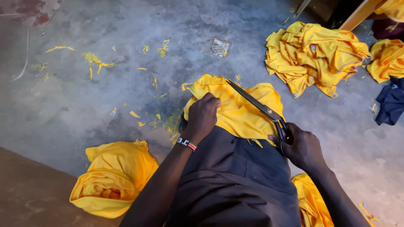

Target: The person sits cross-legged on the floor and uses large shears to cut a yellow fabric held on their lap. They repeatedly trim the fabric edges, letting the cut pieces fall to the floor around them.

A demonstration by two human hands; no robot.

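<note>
Grey floor (84, 105) spreads far, littered with scraps (94, 59). A yellow heap (311, 54) lies far right, a bundle (111, 178) near left. On my lap, yellow cloth (240, 109); my left hand (203, 117) clamps its edge. My right hand (301, 147) is closed around scissors (256, 105), blades together across the cloth.

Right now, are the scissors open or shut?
Shut, as far as it shows: the scissors in the right hand show one narrow dark blade line with no gap, lying across the yellow cloth on the lap.

Soft matt yellow cloth (240, 111), dull grey metal scissors (256, 103), rough mottled concrete floor (84, 101).
</note>
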